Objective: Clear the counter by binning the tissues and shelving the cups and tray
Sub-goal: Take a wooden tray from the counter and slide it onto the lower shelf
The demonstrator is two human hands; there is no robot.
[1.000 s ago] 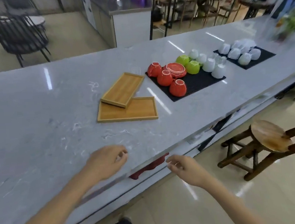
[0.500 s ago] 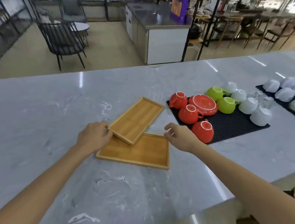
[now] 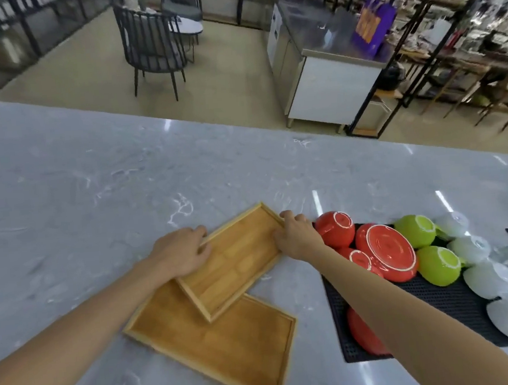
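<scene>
Table (image 3: pixel 62 193): grey marble top; we list everything below as resting on it.
Lower wooden tray (image 3: pixel 223 348): lies flat, nearest us.
Upper wooden tray (image 3: pixel 237 261): rests skewed across the lower one's far corner.
Black mat (image 3: pixel 440 302): right of the trays; carries upturned red cups (image 3: pixel 336 229), a red saucer (image 3: pixel 387 251), green cups (image 3: pixel 440 265) and white cups (image 3: pixel 484 276).
Left hand (image 3: pixel 181 254): fingers curled onto the upper tray's left rim.
Right hand (image 3: pixel 296 234): fingers half closed, gripping its right rim, thumb inside.
</scene>
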